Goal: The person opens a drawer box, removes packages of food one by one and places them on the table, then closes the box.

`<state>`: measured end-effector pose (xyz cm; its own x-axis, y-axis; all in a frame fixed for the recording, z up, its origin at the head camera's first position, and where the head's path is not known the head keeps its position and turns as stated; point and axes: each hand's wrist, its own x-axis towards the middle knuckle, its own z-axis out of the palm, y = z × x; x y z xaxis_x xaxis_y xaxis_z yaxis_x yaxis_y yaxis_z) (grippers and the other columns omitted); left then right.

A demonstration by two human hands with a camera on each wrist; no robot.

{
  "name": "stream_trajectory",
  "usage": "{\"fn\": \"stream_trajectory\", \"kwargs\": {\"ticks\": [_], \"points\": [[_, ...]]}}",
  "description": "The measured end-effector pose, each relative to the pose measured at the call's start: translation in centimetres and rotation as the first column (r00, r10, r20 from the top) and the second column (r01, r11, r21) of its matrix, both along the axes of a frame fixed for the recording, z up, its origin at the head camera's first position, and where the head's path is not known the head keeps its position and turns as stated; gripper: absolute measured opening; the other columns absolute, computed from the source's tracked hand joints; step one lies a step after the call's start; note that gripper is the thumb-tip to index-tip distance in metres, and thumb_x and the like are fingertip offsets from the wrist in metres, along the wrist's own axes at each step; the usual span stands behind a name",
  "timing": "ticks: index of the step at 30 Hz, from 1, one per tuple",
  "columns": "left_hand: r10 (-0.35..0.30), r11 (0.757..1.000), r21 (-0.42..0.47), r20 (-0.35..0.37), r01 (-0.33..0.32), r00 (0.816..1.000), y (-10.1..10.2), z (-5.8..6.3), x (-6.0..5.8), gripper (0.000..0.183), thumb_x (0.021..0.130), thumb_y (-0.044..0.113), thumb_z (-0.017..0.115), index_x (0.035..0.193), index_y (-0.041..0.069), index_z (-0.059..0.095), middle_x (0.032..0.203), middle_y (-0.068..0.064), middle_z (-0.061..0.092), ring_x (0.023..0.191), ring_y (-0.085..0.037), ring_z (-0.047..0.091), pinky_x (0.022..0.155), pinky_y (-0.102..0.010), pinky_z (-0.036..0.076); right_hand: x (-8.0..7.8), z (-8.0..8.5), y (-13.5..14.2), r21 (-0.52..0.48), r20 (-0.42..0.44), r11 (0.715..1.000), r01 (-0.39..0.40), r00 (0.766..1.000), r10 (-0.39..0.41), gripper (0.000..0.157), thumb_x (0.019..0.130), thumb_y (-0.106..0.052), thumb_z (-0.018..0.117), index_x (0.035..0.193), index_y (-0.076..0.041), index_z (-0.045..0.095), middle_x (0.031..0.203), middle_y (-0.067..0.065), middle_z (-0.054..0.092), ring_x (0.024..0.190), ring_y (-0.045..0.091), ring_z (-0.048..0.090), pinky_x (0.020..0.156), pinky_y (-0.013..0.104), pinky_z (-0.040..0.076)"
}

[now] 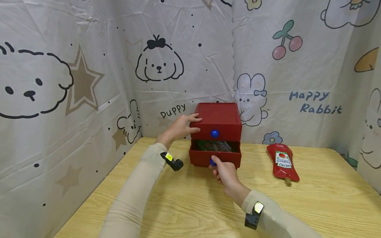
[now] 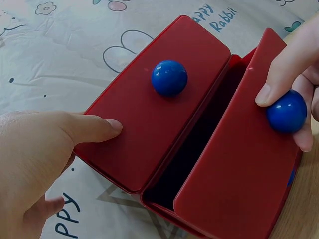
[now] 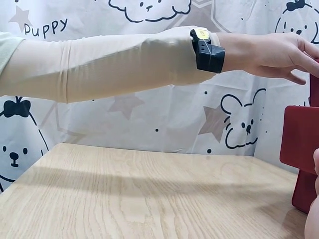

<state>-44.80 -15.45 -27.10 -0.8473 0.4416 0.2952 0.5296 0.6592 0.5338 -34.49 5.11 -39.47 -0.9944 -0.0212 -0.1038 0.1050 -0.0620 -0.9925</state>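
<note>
A small red two-drawer box stands at the back of the table, with a round blue knob on its upper drawer. Its lower drawer is pulled partly out, and greenish, clear-looking packaging shows inside. My left hand rests on the box's upper left corner, fingers extended, the thumb lying on the upper drawer's front. With thumb and fingers, my right hand pinches the lower blue knob. Part of that knob is hidden by the hand.
To the right of the box lies a red Heinz ketchup pouch, its capped end toward me. Beneath everything is a wood-grain table. A printed cloth hangs close behind the box and along the sides.
</note>
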Motion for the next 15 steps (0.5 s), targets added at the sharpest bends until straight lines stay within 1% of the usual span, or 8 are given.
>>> {"fn": "stream_trajectory", "kwargs": {"ticks": [6,15], "points": [[-0.002,1.0,0.014,0.005,0.002,1.0,0.0,-0.1,-0.1,0.051,0.098,0.017,0.074,0.146,0.009,0.06,0.162,-0.005,0.04,0.152,-0.025,0.027,0.117,-0.042,0.033,0.7,0.1,0.1,0.0,-0.002,1.0,-0.009,1.0,0.009,0.05,0.1,-0.049,0.065,0.091,-0.001,0.074,0.061,-0.001,0.052,0.054,0.01,0.039,0.05,0.025,0.033],[-0.004,1.0,0.015,-0.004,0.004,1.0,0.0,-0.1,-0.1,0.051,0.098,0.016,0.075,0.146,0.009,0.06,0.162,-0.005,0.041,0.152,-0.025,0.028,0.117,-0.042,0.032,1.2,0.0,0.1,0.012,-0.009,1.0,-0.009,1.0,0.009,0.049,0.101,-0.047,0.065,0.088,-0.001,0.075,0.06,-0.001,0.052,0.052,0.009,0.038,0.05,0.024,0.034]]}}
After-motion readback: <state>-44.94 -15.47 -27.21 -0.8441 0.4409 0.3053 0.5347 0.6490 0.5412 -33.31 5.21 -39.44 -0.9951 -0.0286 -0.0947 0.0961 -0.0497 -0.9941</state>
